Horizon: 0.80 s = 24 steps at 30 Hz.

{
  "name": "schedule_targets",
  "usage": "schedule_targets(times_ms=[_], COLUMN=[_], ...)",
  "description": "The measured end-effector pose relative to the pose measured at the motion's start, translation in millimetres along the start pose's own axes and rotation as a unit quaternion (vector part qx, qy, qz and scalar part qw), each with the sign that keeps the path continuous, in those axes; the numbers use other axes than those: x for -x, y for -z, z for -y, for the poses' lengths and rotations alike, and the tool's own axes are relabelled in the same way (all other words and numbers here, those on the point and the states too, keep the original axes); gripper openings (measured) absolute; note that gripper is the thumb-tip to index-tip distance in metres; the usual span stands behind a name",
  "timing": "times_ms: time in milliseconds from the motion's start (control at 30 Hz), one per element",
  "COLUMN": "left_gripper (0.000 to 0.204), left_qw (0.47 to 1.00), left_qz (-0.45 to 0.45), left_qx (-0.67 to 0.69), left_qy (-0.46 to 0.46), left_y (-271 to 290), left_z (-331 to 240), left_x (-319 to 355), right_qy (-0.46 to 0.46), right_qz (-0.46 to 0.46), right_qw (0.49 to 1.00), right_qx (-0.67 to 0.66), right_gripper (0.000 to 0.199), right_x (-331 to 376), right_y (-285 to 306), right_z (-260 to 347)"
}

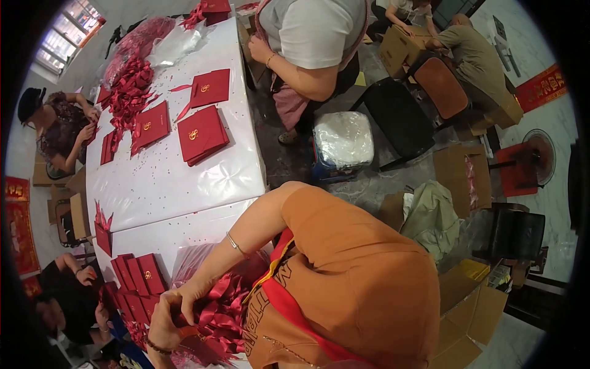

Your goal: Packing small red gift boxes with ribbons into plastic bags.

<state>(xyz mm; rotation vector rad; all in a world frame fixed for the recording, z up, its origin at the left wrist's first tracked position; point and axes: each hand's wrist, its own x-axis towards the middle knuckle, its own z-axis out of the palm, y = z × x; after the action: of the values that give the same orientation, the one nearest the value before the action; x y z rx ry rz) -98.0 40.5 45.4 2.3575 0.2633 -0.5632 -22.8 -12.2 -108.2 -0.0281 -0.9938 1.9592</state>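
My right arm, with a silver bangle, reaches down across the near table, and my right hand (pixel 192 296) has its fingers curled. Close against it is my left hand (pixel 163 321), a beaded bracelet on its wrist, fingers also bent in. Whatever they pinch is hidden between the fingers. A heap of shiny red ribbons (pixel 224 310) lies right beside both hands, against my orange shirt, with clear plastic (pixel 189 261) behind it. Beyond my hands, several red gift bags (pixel 146 273) with gold print lie in overlapping rows. One more red bag with ribbon (pixel 103 237) stands nearby.
More red bags (pixel 203 135) and a ribbon pile (pixel 130 92) lie on the white table (pixel 184 190). Co-workers (pixel 61 126) sit along its left side; another (pixel 319 37) stands at its far right. Chairs (pixel 399 120), open cartons (pixel 470 313) and a fan (pixel 538 157) occupy the right.
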Motion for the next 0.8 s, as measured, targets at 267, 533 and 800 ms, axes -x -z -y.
schedule_targets(times_ms=[267,533,800], left_gripper=[0.069,0.063,0.079], left_qw=[0.993,0.994,0.935], left_qz=[-0.053,-0.107,-0.241], left_qx=[-0.105,0.018,-0.259], left_qy=[-0.012,0.012,-0.026], left_y=[-3,-18,-7], left_z=[-23,6,-23], left_x=[7,18,24], right_qy=[-0.047,0.013,-0.112], right_qz=[-0.048,-0.055,-0.233], right_qw=[0.997,0.997,0.942], right_qx=[-0.046,0.043,0.214], right_gripper=[0.048,0.045,0.055], right_x=[40,44,53], right_y=[-34,-57,-56], right_z=[53,66,79])
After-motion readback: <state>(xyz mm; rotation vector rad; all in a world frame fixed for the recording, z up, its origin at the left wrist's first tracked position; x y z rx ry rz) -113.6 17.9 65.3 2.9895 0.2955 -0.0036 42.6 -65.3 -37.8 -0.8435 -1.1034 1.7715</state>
